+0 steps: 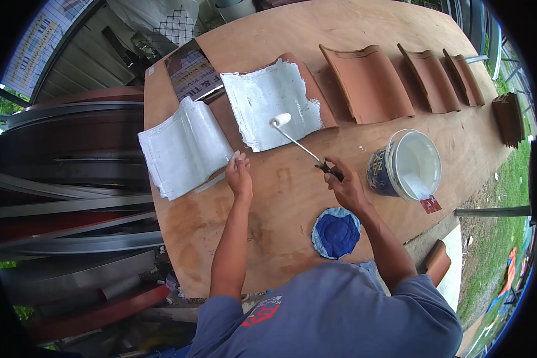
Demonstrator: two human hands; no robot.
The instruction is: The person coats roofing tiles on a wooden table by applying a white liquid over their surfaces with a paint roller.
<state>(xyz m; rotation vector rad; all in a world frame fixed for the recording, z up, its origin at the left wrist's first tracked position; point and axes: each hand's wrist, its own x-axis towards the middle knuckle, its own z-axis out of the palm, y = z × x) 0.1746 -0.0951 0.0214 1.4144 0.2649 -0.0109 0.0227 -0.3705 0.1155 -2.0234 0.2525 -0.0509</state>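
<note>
My right hand [346, 185] is closed around the black handle of a small paint roller [299, 144]. Its white roller head rests against a clay roof tile [274, 98] that is mostly coated in white paint. Bare reddish clay shows along that tile's right side. My left hand [240, 174] has its fingers drawn together beside the lower right edge of a second, white-coated roof tile [185, 146]. Whether the fingertips touch this tile, or hold anything, I cannot make out. Right of my right hand stands a paint bucket [394, 170], with white paint inside.
Unpainted roof tiles [367, 83] lie in a row along the far right of the wooden table [280, 227]. A blue cloth bundle [336, 234] sits near my body. Stacked tiles [508, 119] stand at the right edge, metal profiles [71, 179] at the left.
</note>
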